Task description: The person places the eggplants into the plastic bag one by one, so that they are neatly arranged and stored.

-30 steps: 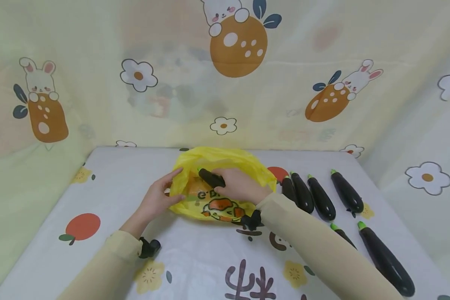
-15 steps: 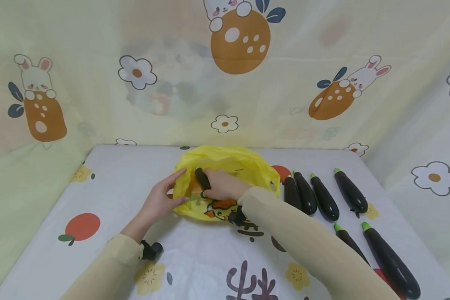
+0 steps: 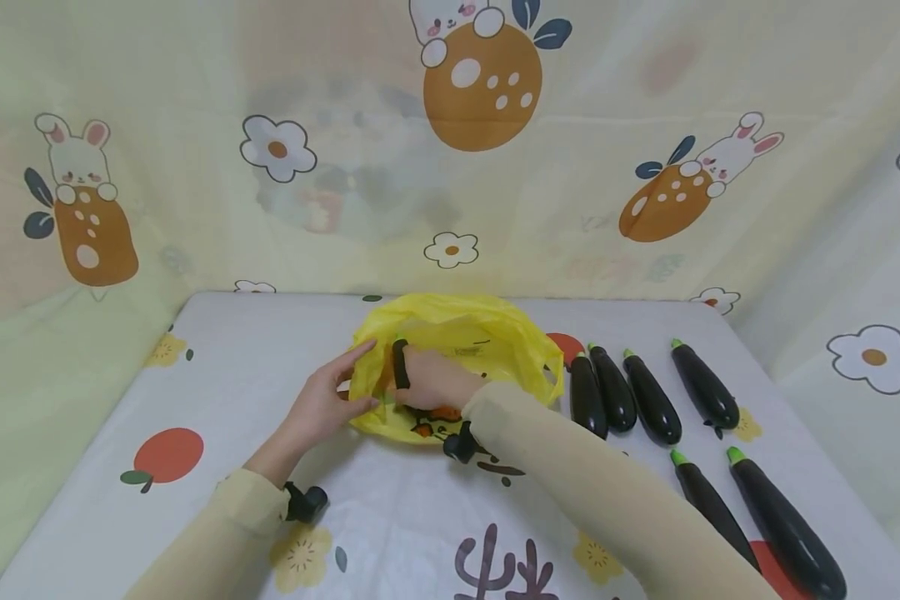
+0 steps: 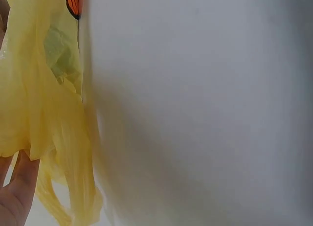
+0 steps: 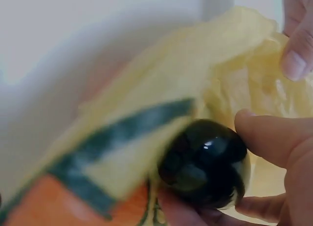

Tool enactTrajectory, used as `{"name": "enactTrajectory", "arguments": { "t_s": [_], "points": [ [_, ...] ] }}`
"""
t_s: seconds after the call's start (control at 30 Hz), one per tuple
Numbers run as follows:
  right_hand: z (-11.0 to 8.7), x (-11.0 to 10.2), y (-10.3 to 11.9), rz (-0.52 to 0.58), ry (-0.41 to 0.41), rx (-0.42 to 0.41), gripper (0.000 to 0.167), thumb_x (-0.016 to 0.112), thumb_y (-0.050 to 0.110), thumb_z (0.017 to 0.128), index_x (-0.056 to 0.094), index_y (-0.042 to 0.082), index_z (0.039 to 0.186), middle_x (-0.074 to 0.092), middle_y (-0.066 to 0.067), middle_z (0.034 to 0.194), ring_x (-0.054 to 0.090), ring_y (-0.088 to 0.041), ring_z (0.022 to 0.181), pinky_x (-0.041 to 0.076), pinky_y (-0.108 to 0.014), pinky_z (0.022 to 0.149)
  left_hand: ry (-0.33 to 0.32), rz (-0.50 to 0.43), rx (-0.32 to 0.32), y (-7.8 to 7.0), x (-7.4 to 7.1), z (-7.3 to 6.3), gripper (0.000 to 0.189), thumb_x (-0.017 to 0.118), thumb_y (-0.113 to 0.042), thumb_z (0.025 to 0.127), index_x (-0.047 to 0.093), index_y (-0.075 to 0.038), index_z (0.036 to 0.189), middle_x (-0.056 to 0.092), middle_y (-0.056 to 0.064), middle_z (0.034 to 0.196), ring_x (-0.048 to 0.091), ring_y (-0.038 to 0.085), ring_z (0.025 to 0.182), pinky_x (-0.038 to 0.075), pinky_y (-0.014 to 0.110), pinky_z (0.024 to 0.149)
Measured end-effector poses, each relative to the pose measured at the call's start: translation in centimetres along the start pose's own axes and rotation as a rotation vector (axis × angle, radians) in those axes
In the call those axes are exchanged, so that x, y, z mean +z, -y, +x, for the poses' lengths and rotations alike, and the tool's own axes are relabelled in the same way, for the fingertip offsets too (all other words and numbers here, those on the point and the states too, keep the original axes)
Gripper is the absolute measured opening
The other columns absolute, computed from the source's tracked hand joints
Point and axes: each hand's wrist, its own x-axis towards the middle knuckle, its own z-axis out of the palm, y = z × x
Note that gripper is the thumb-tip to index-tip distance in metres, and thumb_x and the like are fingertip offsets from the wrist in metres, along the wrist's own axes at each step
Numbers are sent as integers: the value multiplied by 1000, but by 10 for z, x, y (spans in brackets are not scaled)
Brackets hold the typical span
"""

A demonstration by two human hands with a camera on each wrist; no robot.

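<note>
A yellow plastic bag [image 3: 521, 337] with a cartoon print lies with its mouth open at mid-table. My left hand [image 3: 321, 404] holds the bag's left rim; in the right wrist view its thumb [image 5: 296, 62] lies over the edge. Inside the mouth, my right hand [image 3: 438, 377] grips a dark, glossy eggplant [image 3: 400, 363]. The rounded end of that eggplant [image 5: 203, 162] shows between thumb and fingers in the right wrist view. The bag's front wall hides part of the right hand. Yellow folds of the bag [image 4: 44, 99] cover most of the left fingers in the left wrist view.
Several more eggplants lie at the right: a row by the bag including one eggplant [image 3: 651, 398], another eggplant [image 3: 705, 385] farther right, and two nearer, one a large eggplant [image 3: 787, 525]. The right sleeve [image 3: 577, 467] crosses beside them. A printed cloth wall [image 3: 330, 242] stands behind.
My right hand has moved left and deeper into the bag, and the eggplant in it has turned from slanting to nearly upright. The left hand keeps its hold on the rim.
</note>
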Motion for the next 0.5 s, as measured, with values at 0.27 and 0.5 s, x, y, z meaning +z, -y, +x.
{"name": "enactTrajectory", "arguments": {
  "t_s": [0.27,0.5],
  "points": [
    [-3,4,3,5,-8,17,76,67,46,97,39,-6,144,63,-22,130,64,-26,111,55,-39,103,9,-2,8,5,-2,1,84,76,8,84,41,-15,158,38,19,162,48,47,140,58,49,101],
    [-21,-20,-10,81,-23,1,76,56,43,104,29,-3,158,52,-24,151,55,-33,136,45,-47,118,25,-4,17,5,-4,0,84,77,7,84,40,-14,158,37,20,163,47,48,141,57,50,103]
  ]
}}
